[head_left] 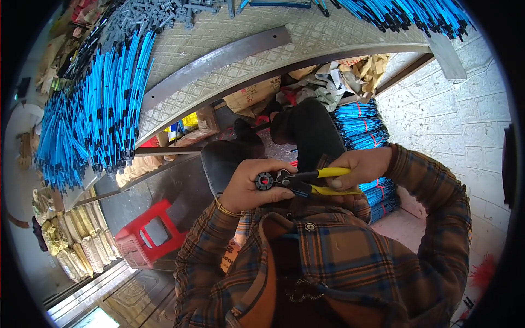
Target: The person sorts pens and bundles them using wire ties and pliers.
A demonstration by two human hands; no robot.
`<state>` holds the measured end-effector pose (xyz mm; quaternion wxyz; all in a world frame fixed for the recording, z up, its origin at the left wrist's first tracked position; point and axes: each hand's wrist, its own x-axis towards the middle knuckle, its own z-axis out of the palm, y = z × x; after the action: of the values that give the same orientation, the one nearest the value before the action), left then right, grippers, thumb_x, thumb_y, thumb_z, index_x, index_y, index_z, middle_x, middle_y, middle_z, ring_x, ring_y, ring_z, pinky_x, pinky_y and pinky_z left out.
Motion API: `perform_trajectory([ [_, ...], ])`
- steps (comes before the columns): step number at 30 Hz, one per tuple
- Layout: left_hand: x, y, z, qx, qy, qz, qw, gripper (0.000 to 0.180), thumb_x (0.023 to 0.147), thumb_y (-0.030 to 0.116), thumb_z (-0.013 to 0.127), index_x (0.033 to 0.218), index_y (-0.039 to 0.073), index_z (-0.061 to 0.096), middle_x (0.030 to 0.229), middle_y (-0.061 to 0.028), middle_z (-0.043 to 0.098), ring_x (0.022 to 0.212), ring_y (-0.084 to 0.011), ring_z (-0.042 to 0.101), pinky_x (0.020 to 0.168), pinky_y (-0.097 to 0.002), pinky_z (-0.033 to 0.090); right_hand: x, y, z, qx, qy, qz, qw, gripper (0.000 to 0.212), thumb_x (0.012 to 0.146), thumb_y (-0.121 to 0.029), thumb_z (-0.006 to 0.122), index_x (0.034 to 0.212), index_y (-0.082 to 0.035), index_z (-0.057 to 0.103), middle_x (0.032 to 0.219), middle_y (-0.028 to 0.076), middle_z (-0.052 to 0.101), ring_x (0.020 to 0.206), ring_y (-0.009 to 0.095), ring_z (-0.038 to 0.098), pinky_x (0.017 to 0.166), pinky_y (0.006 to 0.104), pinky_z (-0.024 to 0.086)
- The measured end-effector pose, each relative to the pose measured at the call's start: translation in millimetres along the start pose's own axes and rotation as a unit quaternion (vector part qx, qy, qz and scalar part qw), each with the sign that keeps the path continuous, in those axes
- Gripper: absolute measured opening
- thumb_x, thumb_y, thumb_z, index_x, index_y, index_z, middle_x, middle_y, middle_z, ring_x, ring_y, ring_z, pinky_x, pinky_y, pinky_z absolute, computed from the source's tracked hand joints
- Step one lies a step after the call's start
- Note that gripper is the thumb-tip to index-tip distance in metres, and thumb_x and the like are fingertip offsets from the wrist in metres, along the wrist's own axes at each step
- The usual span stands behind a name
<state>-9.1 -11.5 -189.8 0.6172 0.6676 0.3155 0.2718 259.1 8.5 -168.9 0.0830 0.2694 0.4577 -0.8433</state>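
Left hand (246,183) closed round a black ring-shaped part (258,181), above the lap. Right hand (358,167) grips yellow-handled pliers (328,173), head beside the part; contact unclear. Blue black-tipped tubes (106,104) and grey plastic fittings (147,16) on tabletop (202,35).

A small assembly workshop. Across the top of the frame, a counter (202,41) with a patterned covering carries a heap of grey plastic parts (147,21) and, at left and upper right, masses of black-ended blue tubes (112,90). More tied bundles (355,124) are stacked right of centre, beside a white brick-patterned wall (454,117). Yellow-handled pliers (334,173) are in the right hand (358,167), at centre. Crumpled packing paper (374,74) shows beneath the counter's edge.
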Motion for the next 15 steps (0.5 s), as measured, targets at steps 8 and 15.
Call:
perform_trajectory([
  [8,-4,27,2,0.052,0.015,0.023,0.998,0.026,0.070,0.009,0.071,0.093,0.002,0.063,0.083,-0.0068,0.064,0.074,-0.0126,0.061,0.068,-0.0243,0.046,-20,-18,27,-0.206,0.065,-0.088,0.972,0.030,0.092,-0.032,0.047,0.103,-0.005,0.051,0.076,0.003,0.056,0.063,0.008,0.053,0.056,0.0241,0.046],
  [15,-26,51,15,-0.001,0.042,-0.031,0.999,0.022,0.074,0.005,0.067,0.094,0.001,0.062,0.081,-0.0042,0.062,0.071,-0.0087,0.058,0.066,-0.0225,0.046,-31,-36,56,-0.374,0.132,-0.098,0.913,0.036,0.090,-0.037,0.047,0.103,-0.004,0.050,0.080,0.013,0.058,0.072,0.026,0.057,0.066,0.0358,0.045],
])
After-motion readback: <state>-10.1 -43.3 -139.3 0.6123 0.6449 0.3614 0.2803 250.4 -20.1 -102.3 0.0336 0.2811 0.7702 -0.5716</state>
